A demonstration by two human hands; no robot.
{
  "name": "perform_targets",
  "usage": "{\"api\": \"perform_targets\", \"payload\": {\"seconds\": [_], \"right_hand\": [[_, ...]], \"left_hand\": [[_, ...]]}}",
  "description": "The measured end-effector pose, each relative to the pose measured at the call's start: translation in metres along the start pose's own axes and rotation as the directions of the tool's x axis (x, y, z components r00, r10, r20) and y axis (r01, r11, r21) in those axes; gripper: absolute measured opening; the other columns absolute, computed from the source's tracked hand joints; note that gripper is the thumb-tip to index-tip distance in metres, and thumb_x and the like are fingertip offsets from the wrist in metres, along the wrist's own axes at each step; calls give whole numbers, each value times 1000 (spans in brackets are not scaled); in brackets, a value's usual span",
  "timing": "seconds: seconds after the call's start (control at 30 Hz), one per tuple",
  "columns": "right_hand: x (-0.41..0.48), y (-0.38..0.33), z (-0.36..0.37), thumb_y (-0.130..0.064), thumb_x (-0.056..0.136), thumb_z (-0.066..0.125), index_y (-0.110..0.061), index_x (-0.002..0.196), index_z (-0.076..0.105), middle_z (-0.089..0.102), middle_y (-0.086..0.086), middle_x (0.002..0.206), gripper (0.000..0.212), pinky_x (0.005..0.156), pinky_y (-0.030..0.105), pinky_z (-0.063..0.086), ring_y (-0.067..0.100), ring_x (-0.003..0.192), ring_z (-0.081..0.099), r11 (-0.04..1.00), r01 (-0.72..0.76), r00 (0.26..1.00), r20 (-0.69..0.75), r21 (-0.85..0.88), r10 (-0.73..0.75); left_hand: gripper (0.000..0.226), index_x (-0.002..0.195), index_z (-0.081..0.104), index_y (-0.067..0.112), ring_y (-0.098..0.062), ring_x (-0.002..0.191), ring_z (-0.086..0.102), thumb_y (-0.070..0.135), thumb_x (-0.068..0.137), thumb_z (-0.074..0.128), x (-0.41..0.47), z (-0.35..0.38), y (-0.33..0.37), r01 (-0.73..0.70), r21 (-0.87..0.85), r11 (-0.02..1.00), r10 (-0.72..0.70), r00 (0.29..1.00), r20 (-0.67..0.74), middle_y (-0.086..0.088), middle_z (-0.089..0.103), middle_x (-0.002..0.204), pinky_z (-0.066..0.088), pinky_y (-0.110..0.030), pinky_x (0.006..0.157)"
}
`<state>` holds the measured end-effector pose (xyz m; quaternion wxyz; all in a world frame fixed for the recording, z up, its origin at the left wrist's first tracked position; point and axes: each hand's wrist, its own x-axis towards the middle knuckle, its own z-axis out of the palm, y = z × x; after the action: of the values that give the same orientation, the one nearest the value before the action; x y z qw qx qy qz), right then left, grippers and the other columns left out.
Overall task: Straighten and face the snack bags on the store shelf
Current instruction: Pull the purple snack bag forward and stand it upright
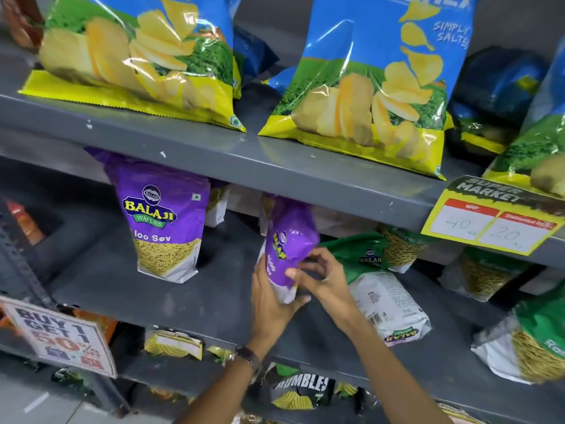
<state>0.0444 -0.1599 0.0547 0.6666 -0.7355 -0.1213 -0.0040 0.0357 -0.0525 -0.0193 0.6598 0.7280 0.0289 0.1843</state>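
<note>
On the middle shelf (128,289) a purple snack bag (289,237) stands turned sideways, its label facing left. My left hand (270,298) cups its lower edge from below. My right hand (324,276) pinches its right side with thumb and fingers. To the left another purple Aloo Sev bag (166,221) stands upright and faces front. Just right of my hands a green and white bag (379,289) lies flat on its back, upside down, its back panel showing.
Blue and yellow chip bags (373,84) lean on the upper shelf above. More green sev bags (538,347) stand at the right. A yellow price tag (489,221) hangs off the upper shelf edge. A promo sign (61,338) sticks out at lower left.
</note>
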Motion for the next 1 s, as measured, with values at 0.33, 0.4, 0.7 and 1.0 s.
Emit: {"api": "perform_targets", "payload": {"seconds": [0.33, 0.4, 0.7, 1.0], "right_hand": [[43, 5, -19, 7, 61, 81, -12, 113, 49, 59, 0, 106, 64, 73, 14, 50, 11, 91, 60, 998, -15, 979, -205, -68, 1], [47, 9, -18, 5, 60, 83, -13, 118, 45, 62, -2, 108, 71, 70, 11, 51, 3, 91, 64, 994, -77, 992, -104, -73, 70], [33, 21, 6, 2, 64, 81, -15, 110, 56, 69, -2, 100, 54, 66, 10, 52, -5, 78, 67, 997, -69, 977, -199, 30, 73], [23, 25, 6, 1, 65, 81, -14, 112, 52, 69, 2, 103, 58, 67, 13, 54, 2, 84, 70, 993, -73, 979, -182, 94, 89]], "left_hand": [[74, 103, 57, 34, -8, 97, 63, 45, 36, 86, 61, -81, -18, 84, 72, 994, -100, 964, 247, 6, 64, 107, 51, -30, 88], [81, 117, 53, 30, 0, 99, 64, 32, 45, 90, 73, -97, -19, 82, 93, 992, -108, 935, 337, 9, 67, 111, 53, -29, 91], [70, 116, 46, 38, -19, 116, 60, 32, 59, 86, 65, -100, -37, 174, -128, 976, -125, 937, 326, 4, 62, 122, 53, -27, 91], [95, 132, 42, 27, -16, 123, 54, 40, 50, 89, 52, -86, -35, 120, -139, 983, -86, 970, 229, -3, 55, 136, 47, -37, 99]]}}
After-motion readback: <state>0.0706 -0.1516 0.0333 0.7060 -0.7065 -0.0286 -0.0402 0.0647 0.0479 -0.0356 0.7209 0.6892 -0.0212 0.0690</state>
